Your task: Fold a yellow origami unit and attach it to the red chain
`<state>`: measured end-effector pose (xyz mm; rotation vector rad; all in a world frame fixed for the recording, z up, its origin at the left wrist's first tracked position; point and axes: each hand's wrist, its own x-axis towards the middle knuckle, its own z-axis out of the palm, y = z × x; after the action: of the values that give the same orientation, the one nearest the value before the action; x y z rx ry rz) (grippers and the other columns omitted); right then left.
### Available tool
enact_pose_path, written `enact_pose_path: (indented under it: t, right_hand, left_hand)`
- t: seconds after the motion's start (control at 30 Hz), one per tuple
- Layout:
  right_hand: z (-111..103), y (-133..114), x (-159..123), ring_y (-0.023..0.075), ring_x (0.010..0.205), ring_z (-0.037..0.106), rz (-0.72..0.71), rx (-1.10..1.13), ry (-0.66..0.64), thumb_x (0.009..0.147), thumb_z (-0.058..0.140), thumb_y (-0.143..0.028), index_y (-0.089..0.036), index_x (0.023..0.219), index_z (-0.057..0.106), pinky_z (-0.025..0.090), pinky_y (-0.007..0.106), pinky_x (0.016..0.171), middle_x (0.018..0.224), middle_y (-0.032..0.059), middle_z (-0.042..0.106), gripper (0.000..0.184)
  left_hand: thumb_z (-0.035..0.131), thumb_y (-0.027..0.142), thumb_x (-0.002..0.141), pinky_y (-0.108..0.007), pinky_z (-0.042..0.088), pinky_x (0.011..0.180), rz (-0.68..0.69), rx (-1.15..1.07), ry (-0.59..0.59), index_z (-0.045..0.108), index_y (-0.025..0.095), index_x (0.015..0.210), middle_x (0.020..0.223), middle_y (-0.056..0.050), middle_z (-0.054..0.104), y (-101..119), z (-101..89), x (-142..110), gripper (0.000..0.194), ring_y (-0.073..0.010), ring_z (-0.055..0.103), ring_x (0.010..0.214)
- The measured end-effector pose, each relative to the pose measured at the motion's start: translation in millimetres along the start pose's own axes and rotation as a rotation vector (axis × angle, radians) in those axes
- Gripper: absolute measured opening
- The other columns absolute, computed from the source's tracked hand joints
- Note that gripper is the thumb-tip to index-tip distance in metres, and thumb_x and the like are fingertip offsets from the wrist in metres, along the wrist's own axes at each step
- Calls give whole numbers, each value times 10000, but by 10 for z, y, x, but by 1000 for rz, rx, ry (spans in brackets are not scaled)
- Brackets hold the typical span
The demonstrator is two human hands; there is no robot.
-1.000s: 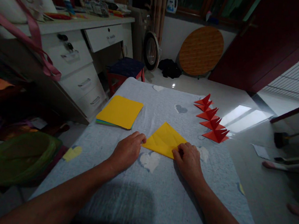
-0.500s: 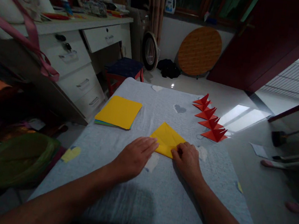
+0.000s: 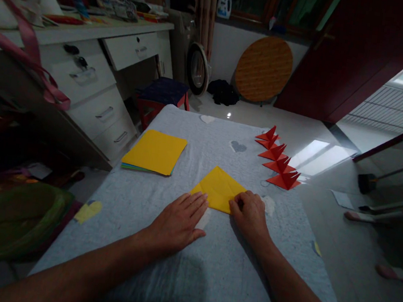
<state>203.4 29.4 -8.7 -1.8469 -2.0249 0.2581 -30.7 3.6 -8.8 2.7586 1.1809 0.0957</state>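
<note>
Your left hand (image 3: pixel 178 220) and right hand (image 3: pixel 250 214) cover parts of the folded sheet (image 3: pixel 219 187); the frame's top cuts the door (image 3: pixel 346 56), upper right

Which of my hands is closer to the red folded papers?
Your right hand. It's at the right of the yellow sheet, nearer you and slightly left of the red folded papers; your left hand is farther left, at the sheet's left corner.

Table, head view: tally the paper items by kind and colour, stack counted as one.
Red folded pieces: 5
Yellow folded sheet under the hands: 1
Paper stack, yellow on top: 1
Total: 7
</note>
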Motion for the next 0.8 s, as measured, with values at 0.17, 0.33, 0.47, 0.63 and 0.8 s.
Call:
enact_pose_path:
  t: [0.17,0.33,0.47,0.63,0.8]
  right_hand:
    - [7,6,9,215,740,533,24,3,-10,839,568,-207,-177,707,628,331,343,711,755,67,636,148]
    - [15,4,13,218,748,532,34,-4,-6,837,564,-214,-177,718,625,331,342,709,759,70,634,139]
    - [11,1,10,214,739,525,38,-3,-4,831,555,-212,-184,716,611,330,340,710,752,62,628,131]
    - [13,-5,-33,231,778,531,30,1,84,824,574,-204,-180,864,605,350,356,743,813,69,645,56]
    - [-30,-65,-97,261,942,519,-155,-29,146,872,577,-160,-188,995,642,350,400,829,1014,95,645,142]
  left_hand:
    - [439,476,984,-426,281,1166,-25,34,-15,437,141,1443,1530,-150,432,48,-3,-2,568,-277,379,1425]
    - [449,470,983,-395,308,1151,-4,40,-2,441,120,1428,1486,-144,487,43,49,-14,567,-273,433,1378]
    - [434,501,983,-393,326,1137,-16,25,14,430,144,1435,1458,-128,514,34,41,-15,576,-265,459,1347]
    - [472,578,943,-401,300,1146,-46,14,-22,393,158,1471,1468,-132,499,36,10,-3,679,-278,454,1343]
    - [466,630,926,-449,304,1116,-55,-1,-40,368,256,1502,1489,-140,469,32,-10,-9,694,-310,458,1335]
